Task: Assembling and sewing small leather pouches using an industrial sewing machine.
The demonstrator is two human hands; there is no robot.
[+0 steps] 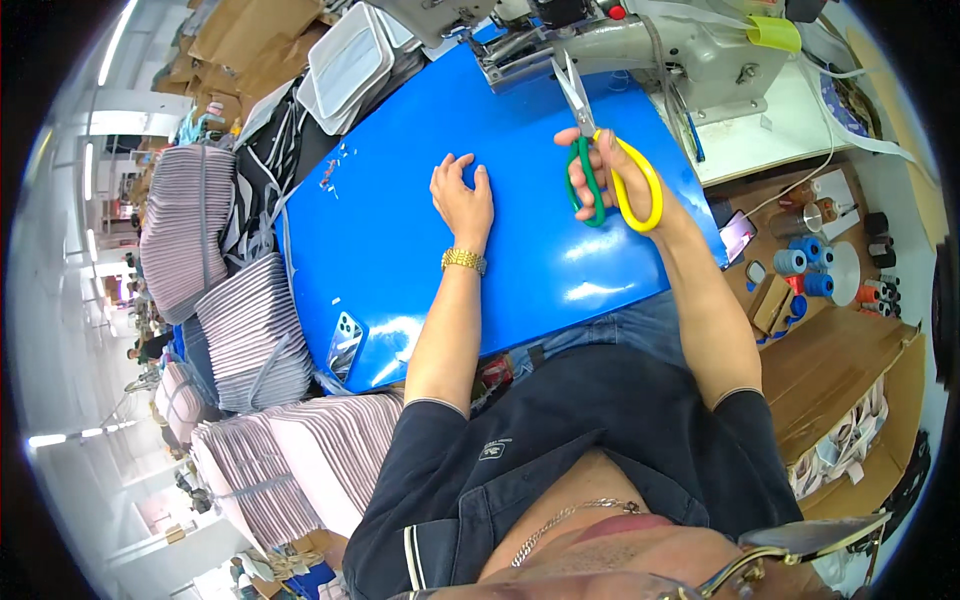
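Note:
My left hand [461,205] rests on the blue work surface [520,270], fingers apart and loosely bent, with nothing in it; a gold watch [463,261] is on that wrist. My right hand [610,175] grips scissors [585,115] by their green and yellow loop handles. The steel blades are slightly parted and point up toward the metal arm of a sewing machine [715,70], close by the tips. Small red and white scraps [333,170] lie left of my left hand.
A phone [345,345] lies at the surface's front-left, another [738,237] at right. Striped fabric stacks [250,335] and white trays [345,70] line the left. Thread spools [805,265] and a cardboard box [840,390] are at right. Another person [150,348] is far left.

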